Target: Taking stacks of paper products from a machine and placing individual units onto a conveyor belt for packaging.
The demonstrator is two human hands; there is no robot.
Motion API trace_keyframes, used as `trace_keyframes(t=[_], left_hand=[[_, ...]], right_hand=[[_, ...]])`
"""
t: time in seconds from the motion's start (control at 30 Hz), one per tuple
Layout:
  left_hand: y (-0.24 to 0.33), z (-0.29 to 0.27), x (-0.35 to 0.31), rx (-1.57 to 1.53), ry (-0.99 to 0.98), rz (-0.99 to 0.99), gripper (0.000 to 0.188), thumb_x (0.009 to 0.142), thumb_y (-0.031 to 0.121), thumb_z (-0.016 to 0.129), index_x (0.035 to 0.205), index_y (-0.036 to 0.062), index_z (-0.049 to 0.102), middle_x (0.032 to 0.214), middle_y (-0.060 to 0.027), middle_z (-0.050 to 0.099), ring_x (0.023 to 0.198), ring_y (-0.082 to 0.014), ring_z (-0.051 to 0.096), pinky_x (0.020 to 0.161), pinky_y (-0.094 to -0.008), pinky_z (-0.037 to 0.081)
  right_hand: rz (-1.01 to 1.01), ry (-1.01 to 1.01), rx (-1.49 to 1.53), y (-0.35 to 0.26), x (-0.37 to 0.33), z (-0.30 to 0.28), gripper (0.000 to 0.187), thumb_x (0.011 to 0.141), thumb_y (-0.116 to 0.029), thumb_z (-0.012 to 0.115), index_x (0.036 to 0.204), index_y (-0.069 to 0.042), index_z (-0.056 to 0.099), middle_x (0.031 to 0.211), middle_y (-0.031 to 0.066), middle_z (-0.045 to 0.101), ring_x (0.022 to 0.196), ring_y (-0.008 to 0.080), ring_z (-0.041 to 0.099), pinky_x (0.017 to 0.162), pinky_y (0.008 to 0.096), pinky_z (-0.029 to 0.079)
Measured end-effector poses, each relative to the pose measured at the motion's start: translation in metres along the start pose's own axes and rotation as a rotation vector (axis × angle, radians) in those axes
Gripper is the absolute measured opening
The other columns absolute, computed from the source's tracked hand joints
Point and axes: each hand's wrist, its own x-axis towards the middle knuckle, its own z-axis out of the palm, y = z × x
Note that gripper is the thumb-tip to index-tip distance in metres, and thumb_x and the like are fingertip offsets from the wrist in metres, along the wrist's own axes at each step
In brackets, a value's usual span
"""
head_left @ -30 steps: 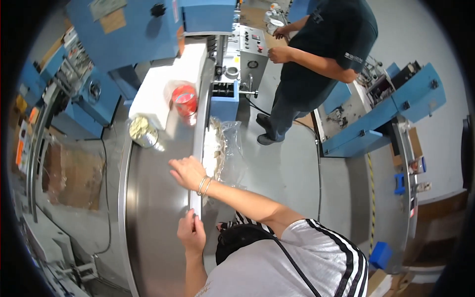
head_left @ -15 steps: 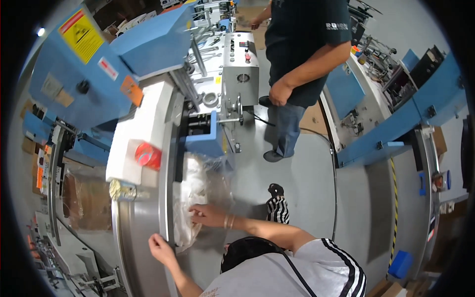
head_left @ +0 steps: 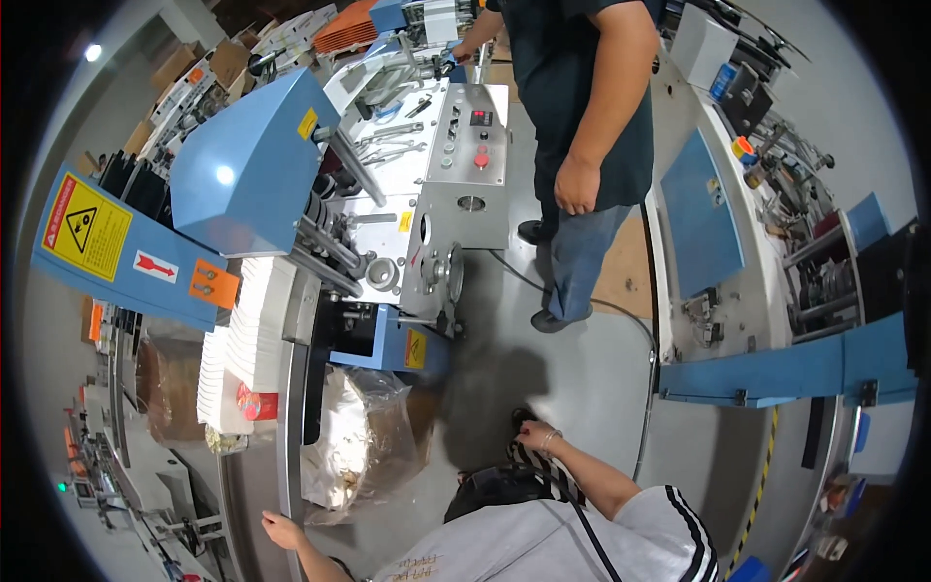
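My left hand point(head_left: 281, 532) lies on the rim of the curved metal table point(head_left: 288, 456) at the lower left, with its fingers curled over the edge. My right hand point(head_left: 536, 436), a bracelet on its wrist, reaches down to the grey floor. It touches a black-and-white striped shoe point(head_left: 531, 468). Its fingers are turned away, so their grip is hidden. A clear plastic bag point(head_left: 364, 441) stuffed with white scraps hangs between the two hands, against the table's side.
A blue machine point(head_left: 252, 165) with a grey control panel point(head_left: 472, 165) stands ahead, and a stack of white sheets point(head_left: 247, 335) lies on its outfeed. A co-worker point(head_left: 582, 145) stands beside the panel. A cable point(head_left: 640, 330) runs across the floor. More blue machinery point(head_left: 776, 369) is to the right.
My right hand has dropped from the table edge, past the plastic bag, down to the striped shoe on the floor. My left hand has stayed on the table rim.
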Motion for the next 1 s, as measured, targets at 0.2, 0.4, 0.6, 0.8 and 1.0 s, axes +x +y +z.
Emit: trace_keyframes(t=[0.2,0.4,0.6,0.8,1.0], left_hand=[[-0.016,0.021,0.011,0.038,0.059,0.056,0.049,0.097,0.042,0.035,0.108,0.0033,0.063,0.104,-0.0210,0.064,0.093,-0.0429,0.059,0.080,-0.0503,0.046],[-0.018,0.026,0.016,0.068,-0.006,-0.024,0.050,0.096,0.046,0.035,0.116,0.0086,0.062,0.110,-0.0183,0.063,0.100,-0.0405,0.059,0.086,-0.0483,0.046],[-0.023,0.034,0.016,0.055,0.018,0.064,0.051,0.097,0.046,0.033,0.115,0.0082,0.062,0.109,-0.0177,0.064,0.100,-0.0399,0.059,0.085,-0.0477,0.046],[-0.030,0.040,0.019,-0.021,-0.016,-0.050,0.056,0.096,0.051,0.031,0.119,0.0084,0.059,0.114,-0.0167,0.062,0.103,-0.0388,0.057,0.085,-0.0466,0.045],[-0.038,0.028,0.002,-0.016,0.016,-0.076,0.049,0.097,0.048,0.033,0.117,0.0128,0.060,0.109,-0.0146,0.064,0.096,-0.0384,0.060,0.079,-0.0473,0.048]], right_hand=[[0.052,-0.103,-0.064,0.046,-0.001,-0.024,0.035,0.079,-0.037,0.058,0.100,-0.010,0.067,0.095,0.0143,0.068,0.090,0.0313,0.065,0.082,0.0390,0.051],[0.053,-0.043,-0.014,0.056,0.006,-0.035,0.034,0.079,-0.036,0.058,0.099,-0.011,0.068,0.093,0.0136,0.069,0.089,0.0315,0.065,0.082,0.0391,0.051],[0.055,-0.126,0.056,0.068,0.023,-0.016,0.037,0.079,-0.040,0.059,0.098,-0.008,0.067,0.090,0.0143,0.069,0.084,0.0298,0.066,0.075,0.0408,0.052],[0.003,-0.107,-0.065,0.073,0.019,0.012,0.037,0.080,-0.042,0.056,0.101,-0.015,0.069,0.099,0.0097,0.069,0.095,0.0276,0.064,0.085,0.0377,0.049],[-0.017,-0.128,-0.068,0.075,-0.004,0.032,0.039,0.078,-0.038,0.055,0.105,-0.011,0.067,0.096,0.0123,0.069,0.092,0.0289,0.065,0.082,0.0381,0.050]])
